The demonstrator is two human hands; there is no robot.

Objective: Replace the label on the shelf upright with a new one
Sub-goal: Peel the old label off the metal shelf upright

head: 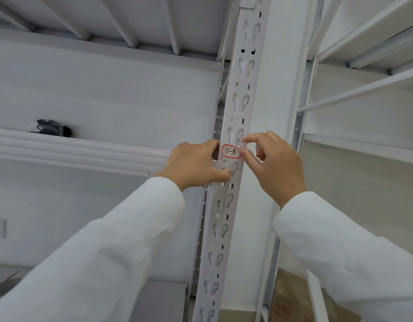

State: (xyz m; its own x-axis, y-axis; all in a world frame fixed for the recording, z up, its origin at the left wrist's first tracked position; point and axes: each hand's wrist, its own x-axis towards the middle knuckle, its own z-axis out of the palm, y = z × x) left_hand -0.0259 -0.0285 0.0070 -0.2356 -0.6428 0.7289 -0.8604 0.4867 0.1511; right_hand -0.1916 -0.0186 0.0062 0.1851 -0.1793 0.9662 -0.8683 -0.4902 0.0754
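Note:
A white perforated shelf upright (243, 73) runs up the middle of the view. On it sits a small white label (231, 151) with a red border and the handwritten text "3-3". My left hand (196, 165) wraps around the upright's left edge just beside and below the label, thumb pressed on the metal. My right hand (270, 161) is at the label's right edge, its thumb and forefinger pinched at the upper right corner of the label. Whether that corner is lifted I cannot tell.
White shelving stands on both sides: a shelf beam (80, 149) at the left with a dark bundle (53, 128) on it, and open shelves (363, 94) at the right. A brown cardboard box (286, 300) sits low behind the upright.

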